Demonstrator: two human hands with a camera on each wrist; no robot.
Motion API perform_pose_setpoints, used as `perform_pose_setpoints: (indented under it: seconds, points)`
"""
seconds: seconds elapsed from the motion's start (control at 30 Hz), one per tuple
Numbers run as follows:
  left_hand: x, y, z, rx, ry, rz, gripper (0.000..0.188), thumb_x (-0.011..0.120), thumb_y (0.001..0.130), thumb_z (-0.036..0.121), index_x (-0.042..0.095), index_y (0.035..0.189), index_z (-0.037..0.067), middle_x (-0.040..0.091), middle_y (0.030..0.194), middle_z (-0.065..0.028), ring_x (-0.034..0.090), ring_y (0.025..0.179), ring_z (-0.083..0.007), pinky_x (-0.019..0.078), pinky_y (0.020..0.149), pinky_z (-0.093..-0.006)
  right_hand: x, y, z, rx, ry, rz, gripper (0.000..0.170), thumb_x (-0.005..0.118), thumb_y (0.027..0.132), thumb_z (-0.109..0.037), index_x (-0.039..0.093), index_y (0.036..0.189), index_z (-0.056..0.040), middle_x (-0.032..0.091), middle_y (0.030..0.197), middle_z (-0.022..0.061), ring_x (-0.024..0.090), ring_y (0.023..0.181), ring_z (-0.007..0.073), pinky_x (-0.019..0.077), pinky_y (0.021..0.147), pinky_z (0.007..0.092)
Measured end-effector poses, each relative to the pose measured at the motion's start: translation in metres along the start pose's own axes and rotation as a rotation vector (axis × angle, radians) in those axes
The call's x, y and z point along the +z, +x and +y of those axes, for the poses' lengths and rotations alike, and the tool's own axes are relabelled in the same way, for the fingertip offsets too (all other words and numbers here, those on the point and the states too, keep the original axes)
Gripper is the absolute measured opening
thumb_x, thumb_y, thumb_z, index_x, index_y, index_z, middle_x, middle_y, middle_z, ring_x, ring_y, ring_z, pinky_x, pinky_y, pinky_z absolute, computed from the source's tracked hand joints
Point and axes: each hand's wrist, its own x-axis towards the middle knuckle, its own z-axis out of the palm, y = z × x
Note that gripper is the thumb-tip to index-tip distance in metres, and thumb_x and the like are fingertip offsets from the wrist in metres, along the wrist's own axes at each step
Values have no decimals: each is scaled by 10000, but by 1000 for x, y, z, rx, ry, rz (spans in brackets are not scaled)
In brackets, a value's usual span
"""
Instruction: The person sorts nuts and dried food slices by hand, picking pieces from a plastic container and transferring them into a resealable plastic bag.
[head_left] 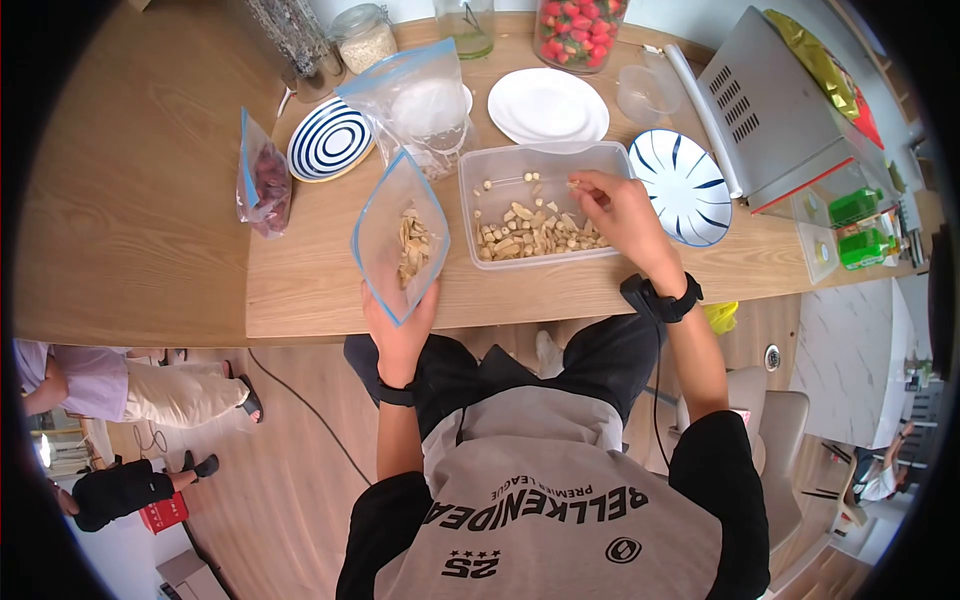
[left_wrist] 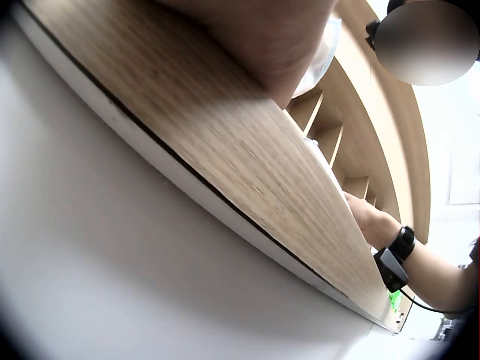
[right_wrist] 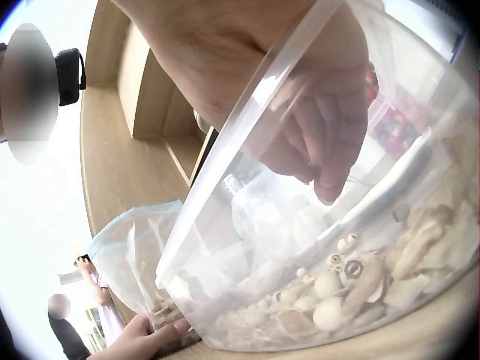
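Observation:
My left hand [head_left: 402, 325] grips the lower edge of a blue-edged clear zip bag [head_left: 372, 235]. The bag stands with its mouth spread, dried pale slices [head_left: 414, 250] inside. My right hand [head_left: 622, 215] reaches over a clear plastic container [head_left: 475, 262], fingers bent and thumb against fingertips. At these fingertips a small pale piece [head_left: 574, 184] shows in the head view. Through the container wall, the right wrist view shows those fingers [right_wrist: 330, 191] above the contents. Round whitish pieces like lotus seeds [right_wrist: 328, 313] and dried slices [head_left: 520, 243] lie mixed on the container's bottom.
Behind the container are a white plate [head_left: 548, 105], a blue-striped plate [head_left: 330, 140] and a clear zip bag [head_left: 425, 100]. A leaf-patterned plate [head_left: 682, 185] sits right of it. A bag of dark red pieces [head_left: 268, 185] stands left; a jar of strawberries [head_left: 580, 30] is at the back.

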Motion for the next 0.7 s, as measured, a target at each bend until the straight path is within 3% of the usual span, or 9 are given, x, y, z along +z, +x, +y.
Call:
perform_pose_setpoints:
  seconds: [0.4,0.63,0.7]
  points:
    - [0,-1,0,-34,4,-26,586,823,796,159,636,1333,18,684,1265,-211,631,1116,-457,511,978,-504,-1,0,-1,28,23,-15,311,668,920,7,718,1227,20,783,973,200,769,821,302,603,771,347]
    - [0,-1,-1,-30,13,-25,590,829,796,174,636,1330,15,679,1269,-219,628,1117,-463,507,984,-506,0,0,-6,34,26,0,198,704,934,-16,719,1128,24,782,885,148,759,746,232,601,719,317]
    - [-2,0,3,-45,7,-45,467,833,896,213,669,1245,-49,662,1265,-246,630,1149,-449,507,975,-494,-1,0,-6,45,21,-11,180,716,944,-21,712,1116,28,779,866,134,753,735,202,599,714,304]
